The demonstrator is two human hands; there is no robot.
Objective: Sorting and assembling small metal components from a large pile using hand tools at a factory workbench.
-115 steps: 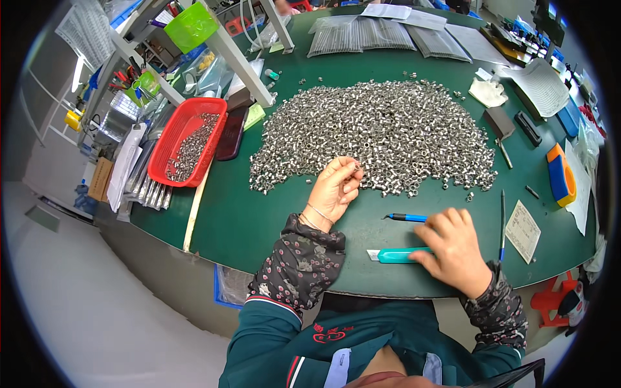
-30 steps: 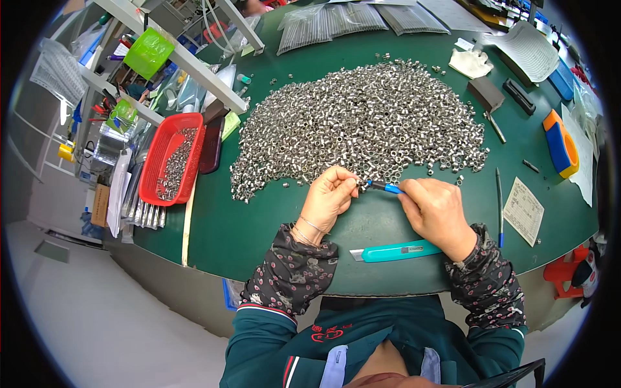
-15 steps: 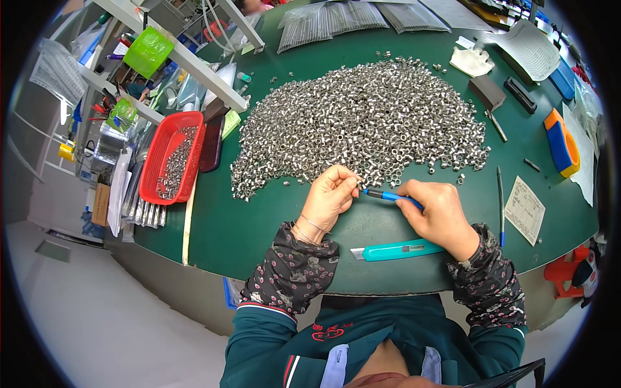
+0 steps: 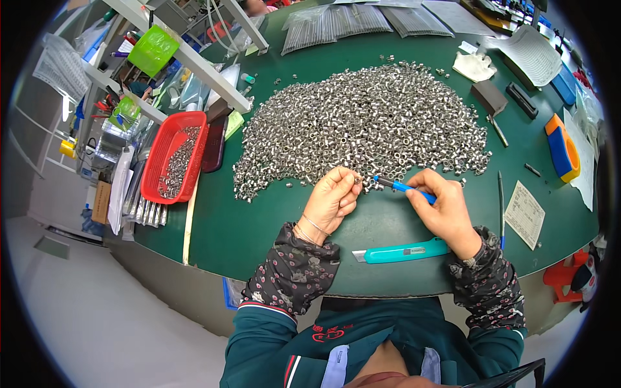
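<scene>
slantwise, blue tool (image 4: 401,186), tip leftward

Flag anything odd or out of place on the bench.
The teal knife lies with its blade bared near the right hand, a possible hazard. A few metal rings lie outside the pile. Nothing else stands out.

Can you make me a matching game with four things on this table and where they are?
Things:
1. red basket
2. blue tool
3. teal cutter
4. white glove

Places:
A. lying near the table's near edge, blade showing
B. to the right of the metal pile, toward the far side
C. to the left of the metal pile, with small metal parts inside
D. held in the right hand

Right pairs: 1-C, 2-D, 3-A, 4-B
</scene>
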